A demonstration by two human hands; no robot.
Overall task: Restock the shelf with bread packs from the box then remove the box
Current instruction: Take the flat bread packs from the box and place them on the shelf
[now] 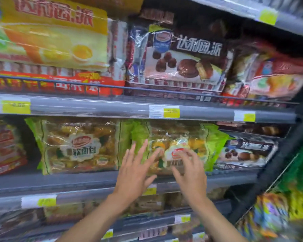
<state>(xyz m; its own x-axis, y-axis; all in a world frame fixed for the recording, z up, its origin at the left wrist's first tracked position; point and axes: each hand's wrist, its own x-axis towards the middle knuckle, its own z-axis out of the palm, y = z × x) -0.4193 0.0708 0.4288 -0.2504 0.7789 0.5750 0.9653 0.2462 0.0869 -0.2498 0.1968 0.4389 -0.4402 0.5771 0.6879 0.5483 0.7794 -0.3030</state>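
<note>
Fingers (143, 149) of L hand (133, 173) spread straight, released, tips at left edge of green bread pack (199, 142). R hand (191, 173) loosely bent, grasping nothing, over pack's label; contact unclear, blurred. Pack sits on middle shelf (77, 179) btwn 2nd bread pack (80, 147) & choc pie pack (243, 155).

A self-service food shop of the supermarket kind was shown. Tiered grey metal shelves (77, 180) were seen across the whole frame, each fronted by a clear-covered grey label strip (94, 109) to which yellow-and-white price tags (171, 112) were fixed. Factory-sealed goods were stacked in rows: large yellow plastic cake packs (51, 41) at upper left, dark chocolate-pie packs (178, 62) at upper centre, green-edged clear bread packs (80, 147) at centre. A thin dark wire rail (77, 83) was fitted along the upper shelf's front.
</note>
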